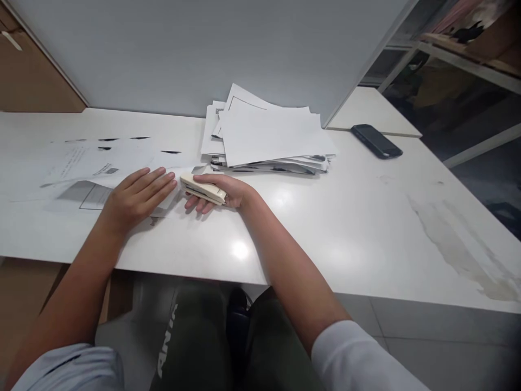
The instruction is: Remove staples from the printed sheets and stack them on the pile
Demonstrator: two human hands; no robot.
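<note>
A cream stapler (pixel 204 190) is gripped in my right hand (pixel 232 190), thumb on top and fingers curled beneath. Its front end points left, close to the edge of some printed sheets (pixel 134 155) on the white table. My left hand (pixel 136 196) lies flat over these sheets with its fingers stretched out to the right. Under it the top sheet bulges up a little, showing a sheet with a printed frame below. Whether the stapler's jaws touch the paper, I cannot tell.
Behind my right hand a messy stack of paper (pixel 277 136) rests against the grey partition (pixel 211 54). A dark phone (pixel 376 141) lies to the right on the white table (pixel 325 233). A shelf rack (pixel 468 60) stands beyond the right edge. The table's front edge is near my lap.
</note>
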